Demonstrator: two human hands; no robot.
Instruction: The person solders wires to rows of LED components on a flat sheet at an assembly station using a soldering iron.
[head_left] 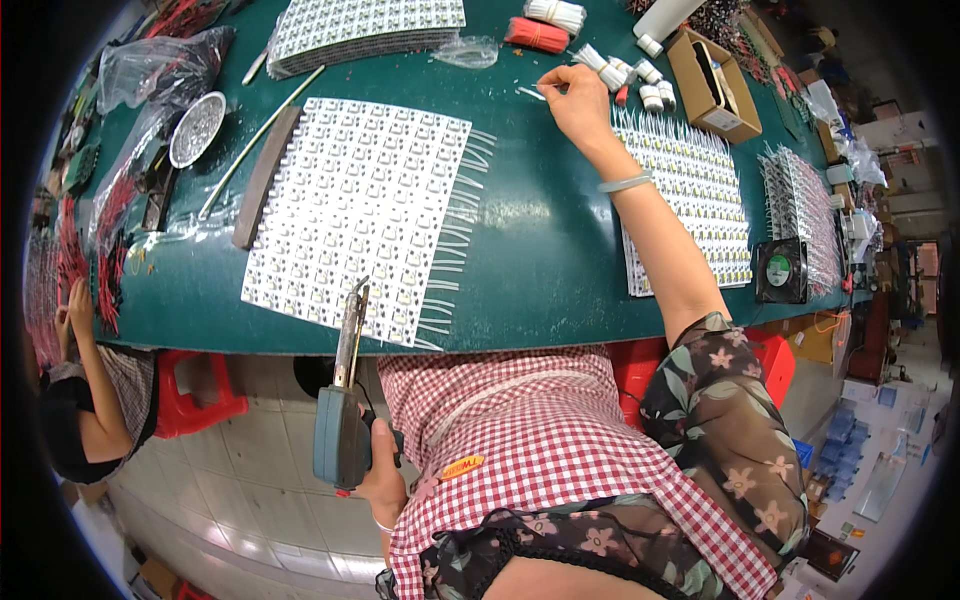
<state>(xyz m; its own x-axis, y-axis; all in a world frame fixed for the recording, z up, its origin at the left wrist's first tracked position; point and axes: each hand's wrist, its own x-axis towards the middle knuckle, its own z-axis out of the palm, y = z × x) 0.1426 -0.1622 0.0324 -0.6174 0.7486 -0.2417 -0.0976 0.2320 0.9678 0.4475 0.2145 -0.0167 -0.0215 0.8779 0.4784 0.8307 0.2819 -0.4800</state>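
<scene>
My left hand (383, 468) is wrapped round the handle of a grey-blue soldering gun (340, 438). Its long metal tip reaches over the lower part of a white panel of small circuit boards (350, 200); whether it touches is unclear. Short white wires (452, 235) stick out along the panel's right edge. Farther off to the right, my right hand (580, 105) pinches a short white wire (531, 93) between thumb and forefinger, just above the table. A dark bar (266, 180) lies along the panel's left edge.
Another wired panel stack (690, 210) lies under my right forearm, beside a small black fan (781, 270). Bundled white wires (600, 68), red wires (538, 35) and a cardboard box (712, 85) are at the back right. A round dish (198, 130) stands left. A co-worker's hands (76, 310) work far left.
</scene>
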